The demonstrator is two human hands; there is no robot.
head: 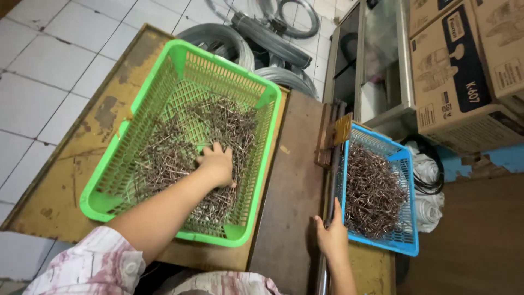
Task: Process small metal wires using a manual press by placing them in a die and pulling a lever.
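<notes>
A person's left hand [218,164] digs, fingers curled, into loose wire pieces [180,147] in a green basket [136,104] on the bench [289,196]. At four o'clock, the right hand [332,236] rests half-open against a blue basket [406,243] holding bent wire pieces [374,191].

White floor tiles [38,65] with dark grout fill the far left. A worn yellow tabletop [60,186] — its paint scuffed and stained — stands beside a brown wooden board [292,186]. Coils of grey wire [256,38] lie on the floor at the far side. On the right stand a metal-framed glass cabinet [371,60] and stacked cardboard boxes [464,71], over a brown floor [475,240] — daylight is even.
</notes>
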